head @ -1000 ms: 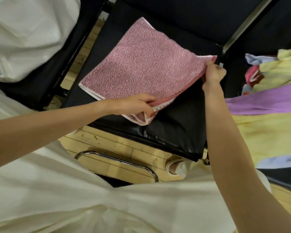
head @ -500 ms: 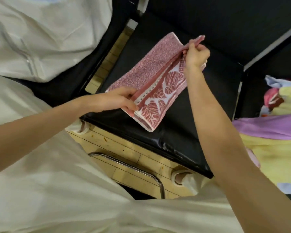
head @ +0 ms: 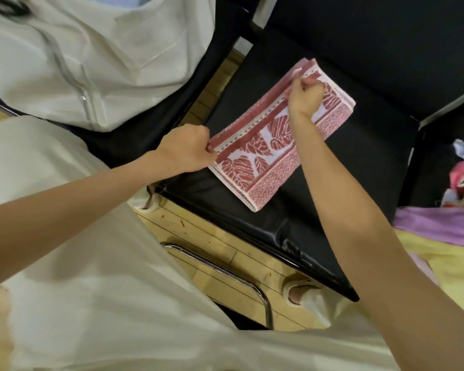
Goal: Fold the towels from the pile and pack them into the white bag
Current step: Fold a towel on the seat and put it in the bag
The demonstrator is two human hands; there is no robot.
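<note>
A pink towel (head: 268,167) with a red leaf border lies folded into a narrow strip on a black seat (head: 340,183). My left hand (head: 185,151) grips the near left corner of its folded edge. My right hand (head: 304,97) pinches the far end of the same edge. The white bag (head: 78,54) with a zip sits at the upper left on the neighbouring black seat. The towel pile (head: 445,236), with purple, yellow and pink cloth, lies at the right edge.
A wooden floor (head: 225,250) shows between the seats and my lap. A chrome chair frame (head: 225,271) curves below the seat's front edge. My white clothing fills the lower left.
The towel was folded over in half, from a wide square to a narrow strip with the leaf border on top. Both hands moved left with the edge, and the view shifted toward the white bag.
</note>
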